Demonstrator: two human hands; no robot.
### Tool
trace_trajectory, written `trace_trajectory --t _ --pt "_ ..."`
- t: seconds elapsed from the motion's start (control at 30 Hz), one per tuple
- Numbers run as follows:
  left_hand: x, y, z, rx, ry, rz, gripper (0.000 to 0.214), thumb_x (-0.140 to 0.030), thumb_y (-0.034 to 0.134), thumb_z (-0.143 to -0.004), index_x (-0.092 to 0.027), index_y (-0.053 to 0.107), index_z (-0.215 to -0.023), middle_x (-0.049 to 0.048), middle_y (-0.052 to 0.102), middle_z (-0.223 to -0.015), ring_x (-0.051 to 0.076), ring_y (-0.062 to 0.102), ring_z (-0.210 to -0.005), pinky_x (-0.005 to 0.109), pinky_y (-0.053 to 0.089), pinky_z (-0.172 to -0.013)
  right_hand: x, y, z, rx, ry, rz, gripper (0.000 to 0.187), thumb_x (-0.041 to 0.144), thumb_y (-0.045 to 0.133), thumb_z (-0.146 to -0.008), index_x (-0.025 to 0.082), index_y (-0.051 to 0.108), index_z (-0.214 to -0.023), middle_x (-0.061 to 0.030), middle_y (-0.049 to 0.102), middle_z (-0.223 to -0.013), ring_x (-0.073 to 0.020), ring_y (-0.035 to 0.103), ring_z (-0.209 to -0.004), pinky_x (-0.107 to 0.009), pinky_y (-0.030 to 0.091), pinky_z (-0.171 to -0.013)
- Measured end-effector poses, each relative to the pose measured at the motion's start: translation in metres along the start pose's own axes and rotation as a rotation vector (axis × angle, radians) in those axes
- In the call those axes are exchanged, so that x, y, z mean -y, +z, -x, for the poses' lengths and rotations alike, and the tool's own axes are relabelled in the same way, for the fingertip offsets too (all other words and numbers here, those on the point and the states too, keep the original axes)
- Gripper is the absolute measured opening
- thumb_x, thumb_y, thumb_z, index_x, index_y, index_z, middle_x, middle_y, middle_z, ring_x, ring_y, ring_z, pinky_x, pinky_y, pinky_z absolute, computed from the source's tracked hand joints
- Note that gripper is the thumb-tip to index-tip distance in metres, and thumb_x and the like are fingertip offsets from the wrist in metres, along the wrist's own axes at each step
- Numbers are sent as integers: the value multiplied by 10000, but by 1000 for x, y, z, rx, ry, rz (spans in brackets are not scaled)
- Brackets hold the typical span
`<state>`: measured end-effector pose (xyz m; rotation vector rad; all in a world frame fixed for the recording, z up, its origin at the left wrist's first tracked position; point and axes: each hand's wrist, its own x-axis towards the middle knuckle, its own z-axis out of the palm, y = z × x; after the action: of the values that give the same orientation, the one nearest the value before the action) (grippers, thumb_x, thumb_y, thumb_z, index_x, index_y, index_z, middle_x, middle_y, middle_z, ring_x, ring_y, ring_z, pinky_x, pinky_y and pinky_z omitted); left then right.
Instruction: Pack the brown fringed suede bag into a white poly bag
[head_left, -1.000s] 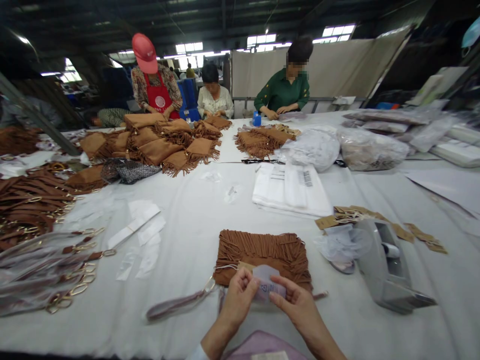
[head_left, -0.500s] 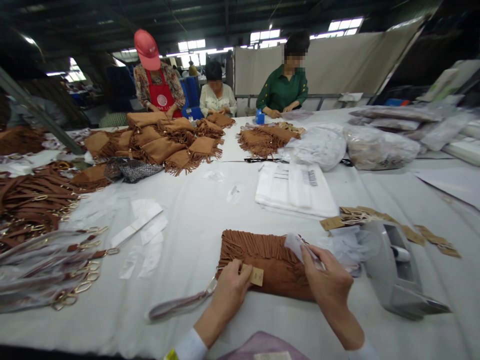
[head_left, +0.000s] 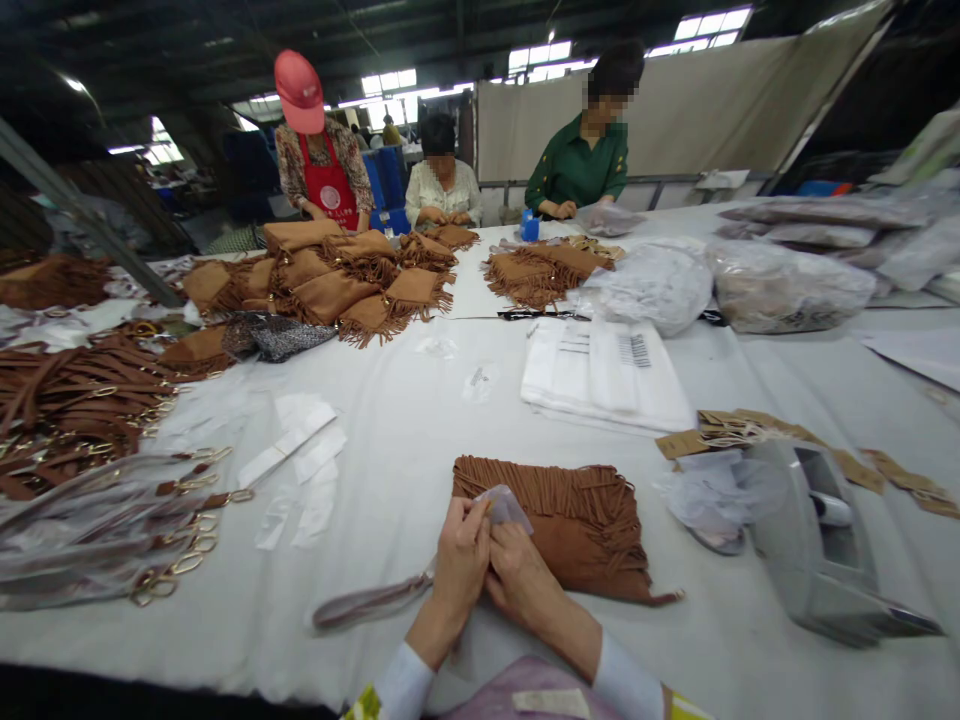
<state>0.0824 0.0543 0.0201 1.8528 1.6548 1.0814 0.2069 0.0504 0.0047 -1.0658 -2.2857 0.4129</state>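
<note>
A brown fringed suede-look bag [head_left: 577, 550] lies on the white table in front of me. Over its left end, my left hand [head_left: 459, 560] is closed, its fingertips pinched at a small translucent plastic bag [head_left: 510, 505]. A sliver of tan shows by those fingertips; most of what lies there is hidden. My right hand [head_left: 529, 580] is closed on the same plastic, pressed against the left hand. From the bag's left side a wrist strap [head_left: 371, 603] in clear wrap stretches out over the table. A short brown tail with a metal end sticks out at the lower right.
A grey tape dispenser [head_left: 817, 550], crumpled translucent bags [head_left: 712, 495] and kraft tags [head_left: 682, 443] are on the right. Wrapped straps [head_left: 90, 530] and white strips [head_left: 289, 440] lie left. Behind are folded white bags [head_left: 604, 385], brown bag piles [head_left: 330, 285] and several co-workers.
My right hand has moved left with the small plastic bag and now meets my left hand. The kraft tag seen at my left fingers is now mostly hidden. The fringed bag's right end is uncovered.
</note>
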Motion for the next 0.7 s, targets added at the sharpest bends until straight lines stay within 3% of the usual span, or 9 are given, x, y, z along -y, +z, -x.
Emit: trace_trajectory --t 0.1,0.2,0.3,0.37,0.4,0.47,0.57,0.63,0.7 --pt "0 13 7 101 66 -229 338 -193 335 -939 -199 613 -1132 60 530 -863 188 510 -841 334 437 -773 -4 -20 19 -1 -14 -120 291 90 456 -815 187 643 -1016 -106 672 -968 -233 602 -887 -415 515 -803" --pt "-10 19 15 140 75 -433 329 -235 398 -920 -165 588 -1179 99 542 -909 234 480 -868 387 419 -774 -10 -43 38 -68 74 -119 319 109 456 -835 227 663 -1048 -93 701 -1015 -233 637 -927 -420 526 -826" --pt "-20 12 23 168 50 -358 490 -395 531 -866 -150 509 -1289 138 549 -1038 271 474 -941 439 417 -822 -19 -62 54 -194 216 -23 262 200 484 -859 244 685 -1021 -79 715 -1000 -247 654 -934 -436 527 -844" --pt "-20 -1 33 164 -25 -155 441 -446 544 -853 -187 577 -1208 119 568 -1036 264 488 -961 437 416 -848 -29 -72 63 -312 314 69 247 255 484 -872 240 683 -1017 -77 713 -1002 -250 656 -938 -436 516 -877" --pt "-16 -10 40 144 -120 -24 370 -461 525 -862 -194 635 -1093 96 586 -968 242 508 -918 412 427 -828 -36 -78 67 -367 353 117 249 276 480 -877 235 678 -1023 -78 710 -1004 -250 656 -935 -432 509 -890" --pt "-2 -28 58 32 -446 290 387 -524 488 -867 -174 653 -846 41 567 -747 170 514 -705 327 445 -679 -52 -87 75 -460 409 223 269 313 465 -888 213 665 -1037 -92 701 -1009 -252 652 -926 -426 498 -903" --pt "24 -49 88 -304 -1006 762 410 -565 600 -782 -155 585 -792 -17 513 -619 74 386 -466 219 332 -455 -77 -96 89 -519 479 378 364 401 420 -904 164 644 -1066 -142 676 -1042 -286 629 -958 -451 483 -909" --pt "37 -58 103 -499 -1177 925 387 -490 702 -717 -149 567 -837 7 573 -693 57 410 -466 196 326 -440 -91 -97 96 -507 516 437 457 478 389 -905 137 624 -1097 -174 656 -1062 -317 606 -988 -482 473 -913" --pt "44 -65 112 -556 -1170 896 405 -472 729 -689 -153 561 -872 15 594 -721 67 446 -485 209 372 -464 -100 -92 103 -472 530 447 524 536 370 -901 123 603 -1125 -189 646 -1064 -330 594 -997 -497 471 -906"
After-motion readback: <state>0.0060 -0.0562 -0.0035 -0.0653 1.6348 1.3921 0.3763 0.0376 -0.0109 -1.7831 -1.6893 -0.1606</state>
